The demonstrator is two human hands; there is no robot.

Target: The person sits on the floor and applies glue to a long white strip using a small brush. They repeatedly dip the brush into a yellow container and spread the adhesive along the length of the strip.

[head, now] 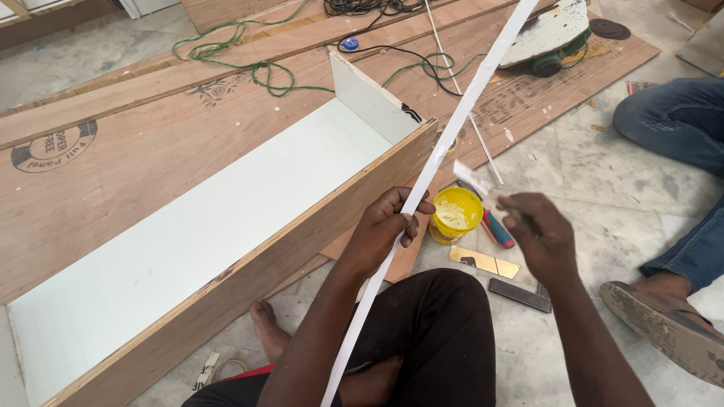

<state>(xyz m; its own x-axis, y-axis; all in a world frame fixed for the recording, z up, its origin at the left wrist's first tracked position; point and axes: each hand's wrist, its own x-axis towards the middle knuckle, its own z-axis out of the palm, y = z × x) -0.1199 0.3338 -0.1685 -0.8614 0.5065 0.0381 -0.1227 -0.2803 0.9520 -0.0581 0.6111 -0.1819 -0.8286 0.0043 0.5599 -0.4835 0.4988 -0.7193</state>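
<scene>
Left hand (385,230) is closed around a long white strip (452,124) that crosses over the plywood box (249,264) corner. Right hand (537,234) pinches a small blurred brush (473,179), just above the yellow glue can (455,214) on the floor (603,188).

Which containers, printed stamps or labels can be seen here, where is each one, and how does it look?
Glue tin: on the floor between the left hand and the right hand; round, yellow, open.
Round stamp: on the plywood sheet at far left; dark ring with lettering.
Rectangular stamp: on the plywood sheet under the power saw; faded dark print.
No screens in view.
</scene>
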